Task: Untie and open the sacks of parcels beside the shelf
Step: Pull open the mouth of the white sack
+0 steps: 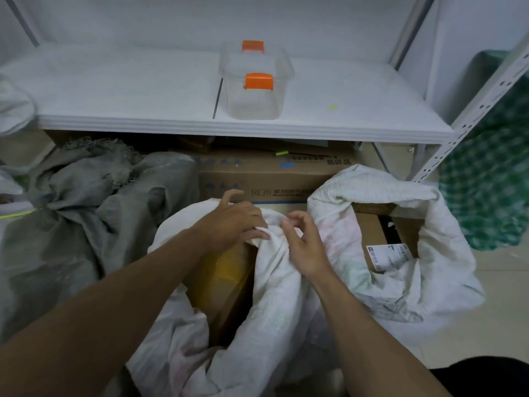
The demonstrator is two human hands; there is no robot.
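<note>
Middle white sack [274, 299] on floor below shelf [143, 121], mouth part open, box [226, 285] showing | my left hand [229, 222] pinches the bunched rim to spread it | my right hand [306, 247] steadies the same bunch, fingers curled, grip unclear | grey sack [71, 224] seems tied

Both forearms are bare behind the left hand [229, 222] and right hand [306, 247]; black clothing [483, 376] shows below the right hand.
</note>
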